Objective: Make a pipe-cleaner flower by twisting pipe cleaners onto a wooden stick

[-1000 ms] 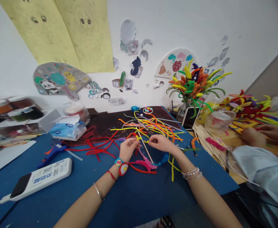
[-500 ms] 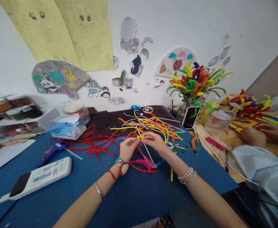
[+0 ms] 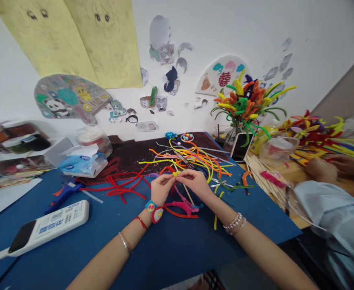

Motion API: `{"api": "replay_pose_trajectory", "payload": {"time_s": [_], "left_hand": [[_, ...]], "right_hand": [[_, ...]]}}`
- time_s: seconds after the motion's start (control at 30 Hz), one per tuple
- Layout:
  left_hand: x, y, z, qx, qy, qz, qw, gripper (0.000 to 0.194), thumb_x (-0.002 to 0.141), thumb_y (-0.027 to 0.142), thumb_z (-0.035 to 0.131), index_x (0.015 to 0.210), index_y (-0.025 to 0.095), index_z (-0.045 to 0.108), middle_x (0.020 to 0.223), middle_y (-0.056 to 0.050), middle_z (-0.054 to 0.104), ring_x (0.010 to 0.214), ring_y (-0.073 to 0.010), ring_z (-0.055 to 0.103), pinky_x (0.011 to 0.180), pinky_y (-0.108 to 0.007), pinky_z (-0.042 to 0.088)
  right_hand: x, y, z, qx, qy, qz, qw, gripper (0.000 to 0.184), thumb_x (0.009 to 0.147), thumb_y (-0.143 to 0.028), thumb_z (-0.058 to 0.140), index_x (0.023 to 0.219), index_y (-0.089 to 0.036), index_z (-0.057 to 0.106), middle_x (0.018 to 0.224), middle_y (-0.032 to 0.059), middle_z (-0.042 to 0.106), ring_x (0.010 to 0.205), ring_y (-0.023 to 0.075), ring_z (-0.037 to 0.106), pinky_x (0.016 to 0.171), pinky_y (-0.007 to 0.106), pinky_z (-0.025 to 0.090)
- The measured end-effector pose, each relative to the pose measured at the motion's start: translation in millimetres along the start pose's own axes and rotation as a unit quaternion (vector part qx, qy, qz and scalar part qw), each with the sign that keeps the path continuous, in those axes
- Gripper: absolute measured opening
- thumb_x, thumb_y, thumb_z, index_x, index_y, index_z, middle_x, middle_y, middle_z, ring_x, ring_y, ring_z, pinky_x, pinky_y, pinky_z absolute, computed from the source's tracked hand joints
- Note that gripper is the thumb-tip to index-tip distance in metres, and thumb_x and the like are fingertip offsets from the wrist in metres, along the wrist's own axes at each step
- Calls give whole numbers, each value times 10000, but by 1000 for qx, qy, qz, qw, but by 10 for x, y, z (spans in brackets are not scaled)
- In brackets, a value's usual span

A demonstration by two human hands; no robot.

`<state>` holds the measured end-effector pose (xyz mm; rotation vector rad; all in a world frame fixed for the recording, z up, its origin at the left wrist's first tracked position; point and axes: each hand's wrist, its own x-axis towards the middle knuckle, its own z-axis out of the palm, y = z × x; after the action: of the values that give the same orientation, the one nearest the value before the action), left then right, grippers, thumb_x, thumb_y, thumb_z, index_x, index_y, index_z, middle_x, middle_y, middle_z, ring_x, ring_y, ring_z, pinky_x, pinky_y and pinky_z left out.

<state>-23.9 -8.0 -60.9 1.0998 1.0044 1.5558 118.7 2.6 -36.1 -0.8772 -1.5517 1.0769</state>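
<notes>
A small yellow pipe-cleaner piece [image 3: 176, 174] is pinched between the fingertips of my left hand [image 3: 161, 188] and my right hand [image 3: 196, 183]. Both hands are closed on it, and its exact shape is partly hidden by the fingers. Behind and below it runs a thin pale wooden stick [image 3: 188, 194]. Under my hands on the blue table [image 3: 177, 237] lies a pink pipe-cleaner piece [image 3: 186, 207]. Just past my fingers is a loose heap of yellow and orange pipe cleaners [image 3: 199, 157] with scissors [image 3: 184, 159] on top. Red pipe cleaners [image 3: 121, 186] lie left of my hands.
A blue glue gun [image 3: 62, 197], a white power bank [image 3: 51, 226] and a tissue pack [image 3: 83, 163] stand at left. A pipe-cleaner bouquet [image 3: 249, 100] and a phone [image 3: 241, 146] are at the back right. Another person's hands [image 3: 323, 171] work at the far right.
The yellow piece has turned slightly between my fingertips, and my right fingers have shifted a little around it. The whole view has moved slightly.
</notes>
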Motion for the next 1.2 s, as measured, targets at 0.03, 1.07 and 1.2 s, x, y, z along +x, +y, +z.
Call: {"api": "replay_pose_trajectory", "payload": {"time_s": [0.03,1.07,1.2], "left_hand": [[1,-3,-1,0,1,-1,1000,232,586,288,699,730,120,631,717,-50,677,649,-157,634,678,-301,526],[2,46,-23,10,-83,-31,996,253,583,272,700,784,125,658,763,-58,683,688,-175,637,733,-322,511],[53,16,-5,76,-142,7,987,204,657,266,635,817,139,650,805,-57,680,739,-175,636,740,-294,502]], "right_hand": [[0,-10,-5,-10,-3,-9,1000,166,674,-342,633,734,-188,649,780,40,647,752,173,602,731,324,490],[46,37,-95,-66,-67,-29,995,135,729,-305,575,798,-190,585,794,28,619,736,159,591,706,300,475],[94,17,-198,-43,-120,3,992,134,712,-290,590,778,-178,557,750,11,599,695,136,579,667,272,464]]}}
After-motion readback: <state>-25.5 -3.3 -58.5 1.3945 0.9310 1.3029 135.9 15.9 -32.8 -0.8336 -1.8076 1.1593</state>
